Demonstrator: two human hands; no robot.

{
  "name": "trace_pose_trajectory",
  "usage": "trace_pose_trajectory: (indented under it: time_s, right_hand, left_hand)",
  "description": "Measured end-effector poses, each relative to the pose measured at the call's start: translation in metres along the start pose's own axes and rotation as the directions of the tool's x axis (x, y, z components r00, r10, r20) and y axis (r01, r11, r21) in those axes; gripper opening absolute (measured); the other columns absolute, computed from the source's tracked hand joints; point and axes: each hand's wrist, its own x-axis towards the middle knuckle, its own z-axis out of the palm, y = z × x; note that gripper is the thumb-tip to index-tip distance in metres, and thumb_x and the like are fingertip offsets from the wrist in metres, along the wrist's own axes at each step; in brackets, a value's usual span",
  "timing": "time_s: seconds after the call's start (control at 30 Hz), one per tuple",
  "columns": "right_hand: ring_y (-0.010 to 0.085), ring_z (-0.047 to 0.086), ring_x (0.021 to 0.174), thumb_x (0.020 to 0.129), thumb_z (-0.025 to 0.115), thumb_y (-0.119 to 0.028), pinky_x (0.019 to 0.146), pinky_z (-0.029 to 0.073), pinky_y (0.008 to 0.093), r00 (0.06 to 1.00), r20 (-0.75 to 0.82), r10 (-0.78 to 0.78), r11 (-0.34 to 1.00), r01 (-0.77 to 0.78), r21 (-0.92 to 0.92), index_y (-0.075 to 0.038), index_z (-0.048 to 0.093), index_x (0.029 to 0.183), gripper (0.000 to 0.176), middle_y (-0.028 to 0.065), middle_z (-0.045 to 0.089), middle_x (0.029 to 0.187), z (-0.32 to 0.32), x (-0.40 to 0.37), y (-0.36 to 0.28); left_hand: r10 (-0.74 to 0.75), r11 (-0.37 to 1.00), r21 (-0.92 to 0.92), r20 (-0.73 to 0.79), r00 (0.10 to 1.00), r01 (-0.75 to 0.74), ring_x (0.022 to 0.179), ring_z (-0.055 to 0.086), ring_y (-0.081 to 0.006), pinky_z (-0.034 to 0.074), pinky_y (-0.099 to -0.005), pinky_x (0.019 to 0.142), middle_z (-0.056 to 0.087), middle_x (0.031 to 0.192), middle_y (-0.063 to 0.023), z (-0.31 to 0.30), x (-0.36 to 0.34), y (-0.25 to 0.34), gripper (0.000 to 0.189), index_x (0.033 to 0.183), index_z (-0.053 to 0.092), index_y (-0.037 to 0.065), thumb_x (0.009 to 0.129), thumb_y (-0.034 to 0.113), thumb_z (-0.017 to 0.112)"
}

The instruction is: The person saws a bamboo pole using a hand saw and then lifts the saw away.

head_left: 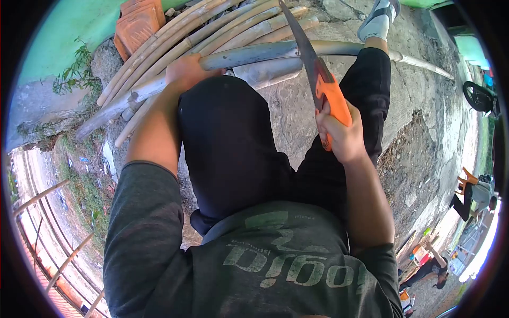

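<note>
My right hand (pixel 342 131) is closed round the orange handle of a hand saw (pixel 305 45). Its blade points away from me and crosses over a long grey bamboo pole (pixel 254 54), overlapping it in this view. On the left, my left hand (pixel 185 71) grips that same pole beside my bent knee, the fingers partly hidden behind the knee. The pole runs across in front of me, from the lower left to the far right, passing by my outstretched foot (pixel 375 26).
Several more bamboo poles (pixel 212 32) lie stacked behind, near orange roof tiles (pixel 138 26) and a green wall (pixel 74 32). A shorter bamboo piece (pixel 270 71) lies on the cracked concrete (pixel 419 106). At the right edge are a wheel (pixel 477 96) and people (pixel 437 265).
</note>
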Motion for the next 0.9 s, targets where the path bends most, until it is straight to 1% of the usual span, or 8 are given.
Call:
trace_pose_trajectory:
  time_s: [0.1, 0.17, 0.2, 0.27, 0.4, 0.47, 0.83, 0.9]
  right_hand:
    - [0.007, 0.048, 0.048, 0.088, 0.058, -0.002, 0.048, 0.041, 0.0241, 0.999, -0.041, -0.032, 0.993, 0.027, -0.114, -0.003, 0.054, 0.092, 0.006, 0.0001, 0.052, 0.066, -0.003, -0.002, 0.011]
    - [0.008, 0.048, 0.049, 0.086, 0.058, 0.0, 0.054, 0.044, 0.0251, 0.99, -0.072, 0.117, 0.991, -0.112, 0.072, -0.003, 0.054, 0.09, 0.007, 0.0008, 0.052, 0.065, -0.017, -0.034, 0.005]
    - [0.0091, 0.049, 0.048, 0.083, 0.059, 0.002, 0.05, 0.043, 0.0252, 0.994, -0.099, 0.049, 0.978, -0.028, 0.206, -0.004, 0.055, 0.087, 0.008, 0.0015, 0.053, 0.064, -0.02, -0.052, 0.019]
    - [0.0097, 0.048, 0.046, 0.081, 0.059, 0.003, 0.053, 0.045, 0.0248, 0.995, -0.094, -0.013, 0.987, 0.027, 0.156, -0.004, 0.054, 0.084, 0.008, 0.0028, 0.054, 0.064, -0.026, -0.073, 0.025]
    - [0.0095, 0.052, 0.052, 0.081, 0.06, 0.004, 0.054, 0.045, 0.0238, 0.995, -0.02, 0.097, 0.985, -0.093, 0.144, -0.004, 0.053, 0.082, 0.011, 0.0033, 0.056, 0.069, -0.002, -0.062, -0.014]
    - [0.0089, 0.052, 0.054, 0.083, 0.06, 0.003, 0.049, 0.041, 0.0233, 1.0, 0.008, 0.022, 0.999, -0.022, -0.046, -0.004, 0.053, 0.084, 0.01, 0.0031, 0.056, 0.07, 0.005, -0.059, -0.015]
    - [0.0093, 0.053, 0.057, 0.091, 0.067, -0.008, 0.054, 0.044, 0.0251, 0.983, -0.173, 0.067, 0.988, -0.041, 0.15, -0.003, 0.056, 0.088, 0.013, 0.0025, 0.057, 0.068, -0.011, -0.084, -0.011]
    - [0.0092, 0.053, 0.06, 0.09, 0.069, -0.008, 0.057, 0.045, 0.0258, 0.989, -0.148, -0.017, 0.987, -0.007, -0.162, -0.002, 0.058, 0.089, 0.013, 0.0013, 0.057, 0.07, 0.002, -0.079, -0.024]
  left_hand:
    - [0.023, 0.999, -0.033, 0.049, 0.999, -0.022, 0.112, 0.07, -0.0333, 0.055, -0.0435, 0.094, 0.074, 0.117, -0.0171, 0.0, 0.005, 0.001, 0.093, 0.126, 0.071, 0.01, 0.068, 0.083, 0.071]
    - [0.026, 0.999, -0.03, -0.029, 0.999, -0.027, 0.11, 0.071, -0.0334, 0.055, -0.0439, 0.094, 0.074, 0.115, -0.0172, 0.001, 0.01, -0.003, 0.092, 0.123, 0.072, 0.01, 0.067, 0.083, 0.071]
    - [0.012, 0.999, -0.031, -0.041, 0.999, -0.013, 0.11, 0.071, -0.0333, 0.055, -0.044, 0.093, 0.074, 0.115, -0.017, -0.003, 0.015, -0.005, 0.091, 0.122, 0.072, 0.01, 0.067, 0.083, 0.072]
    - [0.015, 1.0, -0.021, -0.01, 1.0, -0.016, 0.109, 0.071, -0.033, 0.055, -0.0442, 0.093, 0.074, 0.115, -0.0167, -0.002, 0.01, 0.0, 0.091, 0.12, 0.073, 0.01, 0.067, 0.083, 0.072]
    - [0.007, 1.0, -0.008, 0.01, 1.0, -0.007, 0.109, 0.071, -0.0329, 0.055, -0.0445, 0.093, 0.074, 0.115, -0.0161, 0.004, 0.015, -0.002, 0.093, 0.12, 0.072, 0.009, 0.066, 0.085, 0.071]
    - [-0.001, 1.0, -0.001, 0.053, 0.999, 0.001, 0.111, 0.071, -0.0328, 0.055, -0.0444, 0.094, 0.074, 0.117, -0.0164, -0.001, 0.01, 0.003, 0.096, 0.123, 0.071, 0.009, 0.066, 0.086, 0.07]
    - [-0.001, 1.0, 0.012, 0.004, 1.0, 0.001, 0.116, 0.069, -0.0322, 0.055, -0.043, 0.096, 0.072, 0.122, -0.0169, 0.001, 0.005, 0.001, 0.104, 0.134, 0.066, 0.009, 0.066, 0.087, 0.069]
    - [-0.004, 1.0, 0.01, 0.055, 0.998, 0.003, 0.116, 0.069, -0.0317, 0.055, -0.0425, 0.096, 0.073, 0.122, -0.0165, -0.004, 0.007, 0.004, 0.103, 0.134, 0.066, 0.009, 0.066, 0.087, 0.069]
